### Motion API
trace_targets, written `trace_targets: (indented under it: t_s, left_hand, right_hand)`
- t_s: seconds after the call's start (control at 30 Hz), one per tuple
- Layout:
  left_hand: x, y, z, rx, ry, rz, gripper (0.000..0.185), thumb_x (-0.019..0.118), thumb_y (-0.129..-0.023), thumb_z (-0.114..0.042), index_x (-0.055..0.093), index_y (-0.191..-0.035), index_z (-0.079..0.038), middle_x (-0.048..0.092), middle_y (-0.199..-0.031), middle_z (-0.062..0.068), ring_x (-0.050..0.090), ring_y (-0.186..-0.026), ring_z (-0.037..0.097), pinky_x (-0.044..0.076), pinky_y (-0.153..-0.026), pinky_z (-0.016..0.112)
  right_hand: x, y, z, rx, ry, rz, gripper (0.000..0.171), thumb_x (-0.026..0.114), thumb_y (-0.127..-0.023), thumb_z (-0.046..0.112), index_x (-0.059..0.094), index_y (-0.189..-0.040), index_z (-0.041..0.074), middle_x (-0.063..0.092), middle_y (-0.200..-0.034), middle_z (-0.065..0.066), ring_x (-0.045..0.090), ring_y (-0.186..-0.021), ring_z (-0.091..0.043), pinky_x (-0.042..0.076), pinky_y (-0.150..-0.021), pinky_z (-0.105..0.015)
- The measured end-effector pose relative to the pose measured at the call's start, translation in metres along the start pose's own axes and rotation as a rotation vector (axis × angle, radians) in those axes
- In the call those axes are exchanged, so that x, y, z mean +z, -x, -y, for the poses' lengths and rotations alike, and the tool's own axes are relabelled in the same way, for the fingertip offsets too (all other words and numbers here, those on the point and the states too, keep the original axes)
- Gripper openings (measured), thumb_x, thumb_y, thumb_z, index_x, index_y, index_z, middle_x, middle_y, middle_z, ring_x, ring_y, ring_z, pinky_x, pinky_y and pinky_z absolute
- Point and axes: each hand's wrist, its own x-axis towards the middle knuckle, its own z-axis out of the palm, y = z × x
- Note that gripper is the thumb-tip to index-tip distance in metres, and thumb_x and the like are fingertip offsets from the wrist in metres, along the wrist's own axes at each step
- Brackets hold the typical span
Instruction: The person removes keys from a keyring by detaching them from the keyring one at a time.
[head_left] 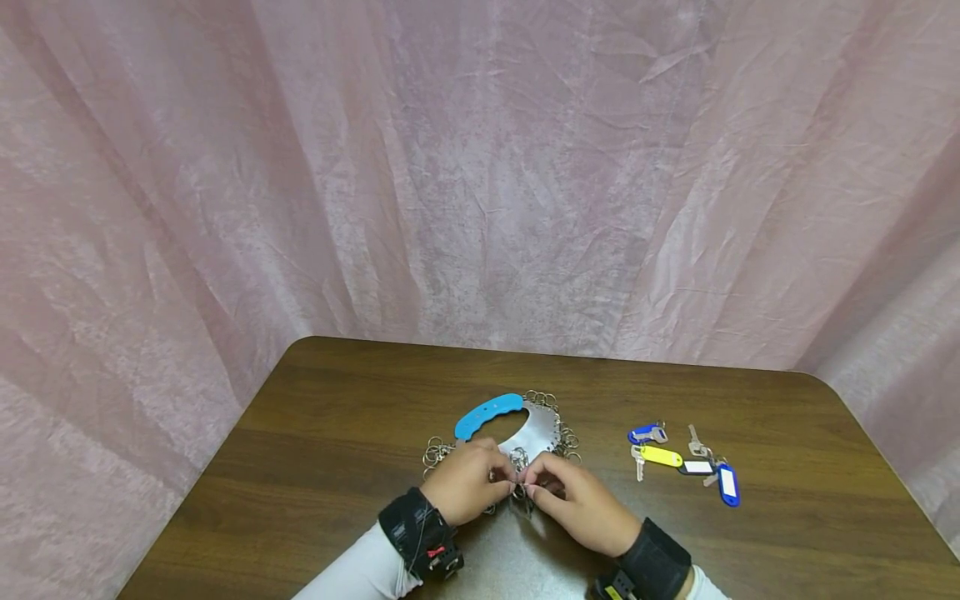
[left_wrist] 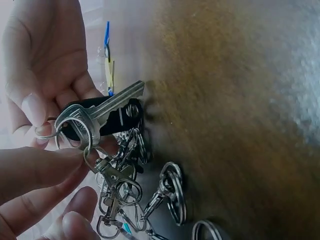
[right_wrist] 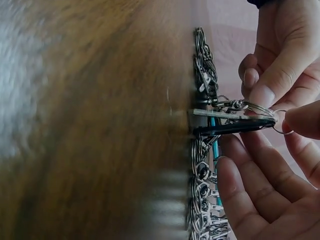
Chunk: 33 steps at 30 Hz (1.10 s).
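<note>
In front of me lies a curved metal key holder (head_left: 542,429) with a blue handle (head_left: 489,413) and several swivel clips with split rings along its edge. Over its near side my left hand (head_left: 468,482) pinches a split ring (left_wrist: 89,131) that hangs on one clip (left_wrist: 114,175). Finger and thumb of my right hand (head_left: 581,504) pinch a small thin ring (right_wrist: 283,131) just beside it. A silver key (left_wrist: 117,102) and a black key tag (left_wrist: 114,125) dangle at these rings, between the two hands. The fingertips almost meet in the head view.
To the right on the brown wooden table (head_left: 360,383) lie keys with tags: a blue tag (head_left: 642,434), a yellow tag (head_left: 662,456), a black-framed tag (head_left: 697,467) and another blue tag (head_left: 728,485). A pink curtain (head_left: 480,183) hangs behind the table's far edge.
</note>
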Motion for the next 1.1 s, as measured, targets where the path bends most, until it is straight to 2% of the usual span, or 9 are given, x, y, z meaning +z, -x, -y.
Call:
trace_targets:
  t_s: [0.17,0.27,0.57,0.8,0.93,1.1]
  left_hand:
    - [0.0011,-0.0004,-0.0004,0.009,0.01,-0.019,0.005,0.077,-0.085,-0.013,0.075,-0.085,-0.018,0.062,-0.083,-0.005,0.049,-0.076,0.003,0.039,-0.068,0.017]
    - [0.001,-0.0001,-0.0014,0.008,0.025,-0.022,0.007,0.076,-0.085,-0.011,0.074,-0.085,-0.018,0.061,-0.083,-0.005,0.05,-0.075,0.004,0.04,-0.067,0.017]
    - [0.0007,-0.0002,-0.0035,0.033,0.064,-0.032,0.011,0.074,-0.083,-0.006,0.072,-0.085,-0.017,0.066,-0.083,-0.005,0.06,-0.077,0.007,0.044,-0.069,0.015]
    - [0.0012,-0.0011,-0.0025,0.028,0.082,-0.029,0.012,0.073,-0.085,-0.005,0.071,-0.085,-0.017,0.07,-0.081,-0.006,0.058,-0.075,-0.003,0.047,-0.07,0.017]
    - [0.0013,-0.0017,-0.0018,0.023,0.087,-0.022,0.012,0.074,-0.085,-0.004,0.071,-0.085,-0.016,0.071,-0.081,-0.006,0.059,-0.075,-0.003,0.048,-0.071,0.017]
    - [0.002,-0.0024,-0.0009,0.024,0.098,-0.024,0.014,0.075,-0.083,-0.003,0.072,-0.086,-0.016,0.072,-0.081,-0.004,0.06,-0.075,-0.002,0.049,-0.07,0.017]
  right_hand:
    - [0.0016,0.0003,-0.0002,-0.001,-0.012,0.007,0.004,0.057,-0.103,0.016,0.06,-0.103,0.014,0.068,-0.108,-0.007,0.069,-0.099,-0.018,0.054,-0.086,-0.025]
    - [0.003,0.0006,-0.0014,-0.006,-0.016,0.01,0.004,0.057,-0.101,0.01,0.059,-0.1,0.014,0.067,-0.106,-0.009,0.067,-0.095,-0.013,0.053,-0.083,-0.024]
    - [0.0059,-0.0005,-0.006,-0.014,-0.05,0.03,0.01,0.055,-0.097,0.0,0.058,-0.098,0.01,0.064,-0.098,-0.013,0.061,-0.086,-0.005,0.051,-0.077,-0.021]
    - [0.0065,-0.0007,-0.0074,-0.003,-0.09,0.05,0.009,0.054,-0.098,0.001,0.057,-0.099,0.009,0.062,-0.096,-0.012,0.058,-0.081,-0.002,0.05,-0.072,-0.02]
    - [0.0066,-0.0009,-0.0075,0.005,-0.124,0.058,0.002,0.055,-0.1,0.005,0.057,-0.1,0.003,0.063,-0.093,-0.013,0.057,-0.076,-0.002,0.051,-0.067,-0.021]
    - [0.0066,-0.0011,-0.0078,0.04,-0.156,0.065,0.009,0.057,-0.101,0.009,0.056,-0.104,0.001,0.062,-0.089,-0.014,0.059,-0.073,-0.004,0.055,-0.065,-0.025]
